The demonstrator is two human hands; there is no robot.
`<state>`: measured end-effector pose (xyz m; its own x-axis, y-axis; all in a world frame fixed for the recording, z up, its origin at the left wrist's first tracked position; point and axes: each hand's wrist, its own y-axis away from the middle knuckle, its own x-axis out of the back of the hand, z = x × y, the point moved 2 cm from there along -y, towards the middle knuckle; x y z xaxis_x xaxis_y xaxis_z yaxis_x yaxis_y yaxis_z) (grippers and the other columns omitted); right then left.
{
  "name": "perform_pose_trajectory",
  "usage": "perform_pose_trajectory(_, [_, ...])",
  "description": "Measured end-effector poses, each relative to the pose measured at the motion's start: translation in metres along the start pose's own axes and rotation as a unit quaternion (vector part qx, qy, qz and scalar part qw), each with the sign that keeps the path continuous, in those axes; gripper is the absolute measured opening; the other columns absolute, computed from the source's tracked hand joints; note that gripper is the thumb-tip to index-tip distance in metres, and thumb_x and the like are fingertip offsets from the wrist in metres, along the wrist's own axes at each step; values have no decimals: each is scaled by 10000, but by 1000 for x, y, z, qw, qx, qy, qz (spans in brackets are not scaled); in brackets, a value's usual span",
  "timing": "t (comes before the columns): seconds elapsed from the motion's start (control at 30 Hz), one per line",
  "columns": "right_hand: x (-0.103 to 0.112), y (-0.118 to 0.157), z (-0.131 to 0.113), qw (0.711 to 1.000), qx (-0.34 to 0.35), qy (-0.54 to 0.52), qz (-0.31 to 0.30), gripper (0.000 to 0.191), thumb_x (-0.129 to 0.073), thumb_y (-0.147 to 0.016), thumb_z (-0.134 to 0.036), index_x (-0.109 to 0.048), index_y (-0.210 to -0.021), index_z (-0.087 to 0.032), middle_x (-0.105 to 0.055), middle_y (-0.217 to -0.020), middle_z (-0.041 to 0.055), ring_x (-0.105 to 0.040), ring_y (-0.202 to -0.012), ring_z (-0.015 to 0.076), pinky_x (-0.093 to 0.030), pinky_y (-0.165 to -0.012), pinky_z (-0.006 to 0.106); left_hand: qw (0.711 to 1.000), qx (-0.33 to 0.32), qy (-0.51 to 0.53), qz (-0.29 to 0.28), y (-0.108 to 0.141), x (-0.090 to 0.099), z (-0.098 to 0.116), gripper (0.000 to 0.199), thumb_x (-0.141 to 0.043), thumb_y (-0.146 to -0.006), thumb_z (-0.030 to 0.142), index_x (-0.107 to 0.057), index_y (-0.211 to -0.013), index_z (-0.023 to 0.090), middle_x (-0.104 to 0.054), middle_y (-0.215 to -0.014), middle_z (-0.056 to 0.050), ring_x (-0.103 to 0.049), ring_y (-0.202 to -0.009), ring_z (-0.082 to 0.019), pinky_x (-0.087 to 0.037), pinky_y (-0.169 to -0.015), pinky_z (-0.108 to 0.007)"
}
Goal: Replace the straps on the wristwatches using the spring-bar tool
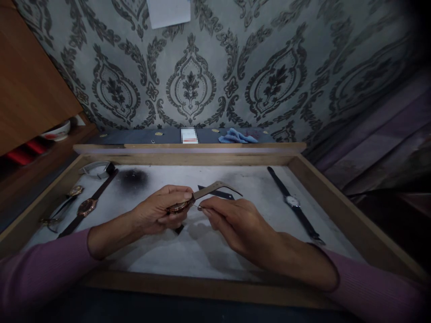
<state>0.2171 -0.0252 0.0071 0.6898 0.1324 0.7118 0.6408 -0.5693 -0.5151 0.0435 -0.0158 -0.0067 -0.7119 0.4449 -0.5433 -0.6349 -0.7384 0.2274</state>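
My left hand [164, 208] is closed around a wristwatch [180, 207], thumb on top near where the strap joins the case. The watch's brown strap [210, 189] sticks out to the right and bends down at its end. My right hand [235, 217] pinches a thin metal tool [196, 206], whose tip is at the edge of the watch case by the strap end. The tool's full shape is hidden in my fingers. Behind the strap, a dark flat strip [217, 193] lies on the white tray bottom.
The wooden-rimmed tray [188, 159] holds a brown watch [86, 207], a small gold watch [74, 191] and a grey-strapped watch [96, 169] at left. A black-strapped watch [292, 201] lies at right. Beyond the rim are a blue cloth [237, 136] and a small white box [189, 135].
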Motion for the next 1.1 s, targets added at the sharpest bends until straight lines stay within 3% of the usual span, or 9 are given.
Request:
perform_pose_trajectory(0.5, [-1, -1, 0, 1000, 18, -3, 2, 196, -399, -938, -113, -593, -941, -138, -677, -766, 49, -607, -635, 121, -477, -591, 223, 1000, 7, -1, -4, 0, 1, 0, 198, -592, -852, 280, -545, -714, 147, -385, -376, 110, -150, -264, 1, -173, -300, -102])
perform_pose_trajectory(0.83, [0, -2, -2, 998, -13, -55, 4, 151, -420, -921, -108, -561, -884, -148, -590, -650, -8, -479, -494, 82, -393, -512, 193, 1000, 15, -9, 5, 1, 1, -4, 239, -580, -864, 317, -523, -701, 153, -376, -356, 109, -134, -261, 1, -166, -298, -103])
perform_pose_trajectory(1.1, [-5, 1, -2, 999, -29, -39, 10, 163, -409, -895, -93, -540, -820, -151, -511, -594, -26, -448, -495, 89, -358, -493, 206, 1000, -5, -18, 14, 0, -4, -2, 239, -618, -828, 333, -520, -699, 157, -367, -357, 119, -148, -258, -2, -149, -295, -115])
